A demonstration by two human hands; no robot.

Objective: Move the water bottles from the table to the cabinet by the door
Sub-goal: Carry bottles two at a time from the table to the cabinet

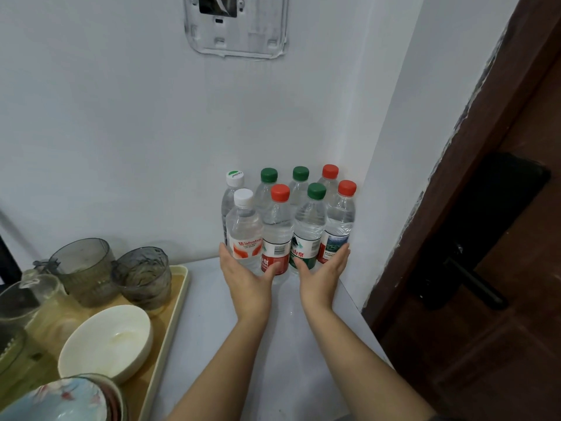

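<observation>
Several clear water bottles stand upright in two rows in the wall corner on the white cabinet top [282,329]. In the front row are a white-capped bottle [244,226], a red-capped bottle [277,226], a green-capped bottle [309,226] and another red-capped bottle [341,220]. Behind them I see more caps, such as a green one [268,177]. My left hand [246,281] lies with spread fingers against the white-capped and red-capped bottles. My right hand [323,278] rests the same way against the green-capped and right red-capped bottles. Neither hand closes around a bottle.
A beige tray [170,314] at the left holds a white bowl [106,341], two smoky glass cups [85,268] and other dishes. A dark brown door [501,329] with a black handle [473,278] stands at the right. A plastic bracket [236,25] hangs on the wall.
</observation>
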